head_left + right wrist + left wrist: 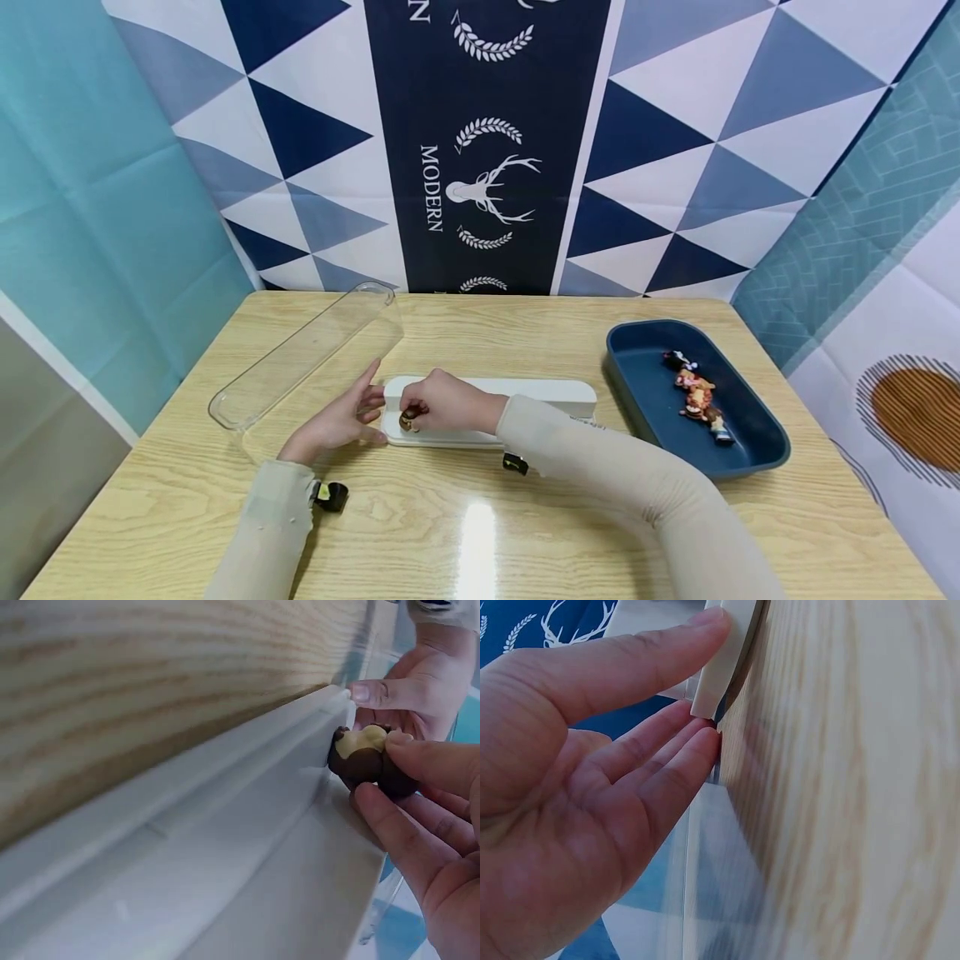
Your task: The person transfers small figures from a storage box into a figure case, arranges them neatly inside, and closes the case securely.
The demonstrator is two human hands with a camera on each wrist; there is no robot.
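brown figurine [362,760] looked light, stiff, kinda slick, best held round its body; our right hand [452,402] pinched it at the white base's [540,389] left end, our left hand [339,421], fingers loosely extended, touching that end.

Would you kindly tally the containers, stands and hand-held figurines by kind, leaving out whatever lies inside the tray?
Containers: 2 (clear box, blue tray)
Stands: 1 (white stand)
Hand-held figurines: 1 (brown-and-cream figurine, in the right hand)
Total: 4
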